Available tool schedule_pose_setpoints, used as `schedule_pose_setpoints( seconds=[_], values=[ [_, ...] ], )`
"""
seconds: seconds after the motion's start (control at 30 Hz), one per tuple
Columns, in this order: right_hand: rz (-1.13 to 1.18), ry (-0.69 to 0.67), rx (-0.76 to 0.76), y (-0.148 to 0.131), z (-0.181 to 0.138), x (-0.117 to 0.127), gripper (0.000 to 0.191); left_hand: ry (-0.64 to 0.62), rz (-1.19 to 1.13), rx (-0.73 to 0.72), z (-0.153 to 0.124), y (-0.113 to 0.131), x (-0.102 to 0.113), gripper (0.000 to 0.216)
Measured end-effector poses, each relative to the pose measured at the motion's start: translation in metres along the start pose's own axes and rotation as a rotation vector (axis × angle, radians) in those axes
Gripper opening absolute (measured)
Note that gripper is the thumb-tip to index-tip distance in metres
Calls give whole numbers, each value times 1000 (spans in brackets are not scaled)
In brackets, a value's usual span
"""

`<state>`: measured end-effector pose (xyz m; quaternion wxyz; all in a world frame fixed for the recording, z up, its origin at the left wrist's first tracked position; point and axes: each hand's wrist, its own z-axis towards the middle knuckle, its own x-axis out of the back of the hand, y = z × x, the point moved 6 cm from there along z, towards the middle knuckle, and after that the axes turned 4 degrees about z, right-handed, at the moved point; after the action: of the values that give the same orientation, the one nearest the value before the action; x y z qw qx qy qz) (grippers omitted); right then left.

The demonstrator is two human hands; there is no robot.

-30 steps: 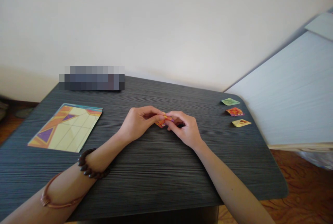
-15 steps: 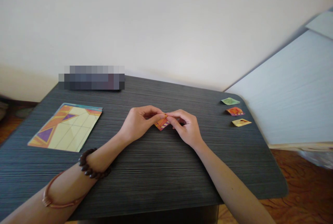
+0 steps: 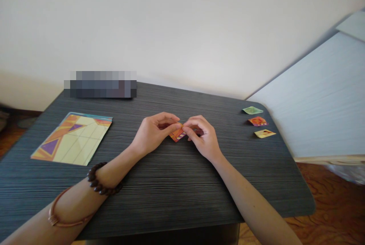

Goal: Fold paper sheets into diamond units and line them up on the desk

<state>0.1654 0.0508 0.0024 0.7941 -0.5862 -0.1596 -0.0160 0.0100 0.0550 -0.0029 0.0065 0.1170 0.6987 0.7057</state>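
Between my hands, over the middle of the table, is a small folded piece of orange and purple patterned paper (image 3: 177, 135). My left hand (image 3: 155, 131) grips its left side with thumb and fingers. On the other side, my right hand (image 3: 203, 135) pinches it near the top corner, with the thumb tips almost meeting. The fingers hide much of the paper's upper part. Off to the right lie three small folded papers: a green one (image 3: 253, 110), an orange-red one (image 3: 258, 121) and a yellow one (image 3: 265, 134).
A stack of patterned paper sheets (image 3: 76, 138) lies on the left of the dark table (image 3: 159, 199). Behind it sits a blurred-out object (image 3: 102, 87) near the wall (image 3: 182, 28). A pale panel (image 3: 319, 97) stands along the table's right side.
The fingers of both hands have lifted and shifted slightly around the folded paper's top edge. The paper stays in nearly the same place.
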Motion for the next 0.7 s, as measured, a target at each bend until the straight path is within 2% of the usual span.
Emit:
schedule_pose_setpoints(
  seconds=[0.3, 0.43, 0.57, 0.7],
  values=[
    [119, -44, -99, 4, 1, -3, 18, 0, -2, 9, 0, -1, -1, 30],
    [212, 4, -184, 14, 2, -2, 27, 21, -1, 23, 1, -2, 2, 34],
    [206, 48, -185, 17, 2, 2, 27, -18, 18, 64, 1, -4, 2, 38],
    [155, 65, -128, 13, 2, 4, 21, -63, 50, 48, 2, -4, 1, 31]
  ],
)
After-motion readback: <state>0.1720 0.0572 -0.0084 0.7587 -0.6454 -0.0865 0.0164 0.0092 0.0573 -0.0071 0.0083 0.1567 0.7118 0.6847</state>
